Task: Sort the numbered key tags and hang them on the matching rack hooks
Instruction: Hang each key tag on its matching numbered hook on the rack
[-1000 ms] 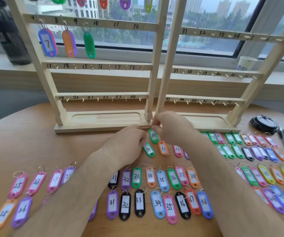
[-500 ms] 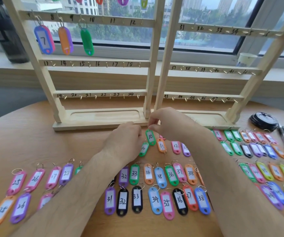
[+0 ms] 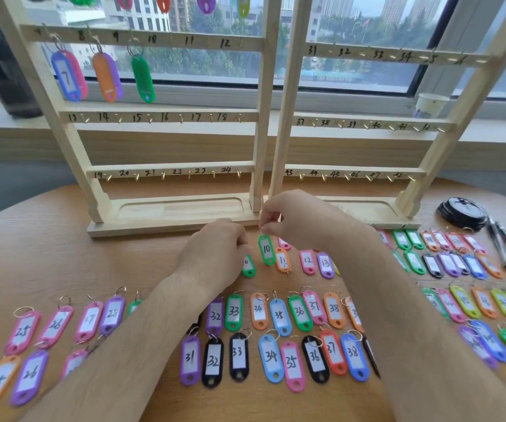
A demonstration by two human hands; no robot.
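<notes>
Window sill and city view lay behind a round wooden counter (image 3: 48,248).

- Two wooden racks (image 3: 262,123) stood side by side at the far edge, their rails numbered by hand.
- Hanging tags (image 3: 143,77) occupied hooks 7, 8 and 9. The hook marked 10 (image 3: 171,44) was bare.
- Right grip (image 3: 303,220): thumb and forefinger pinched the ring of the green tag 10 (image 3: 266,249). It hung upright just before the rack base, beside the orange tag 11 (image 3: 282,259).
- Left grip (image 3: 215,254): fingers curled over the top of a second green tag (image 3: 248,267) lying on the counter. Whether it pinched the tag could not be told.
- Rows of loose tags (image 3: 271,357) lay near the forearms.
- Black discs (image 3: 461,213) and pens (image 3: 501,248) lay at the right.
</notes>
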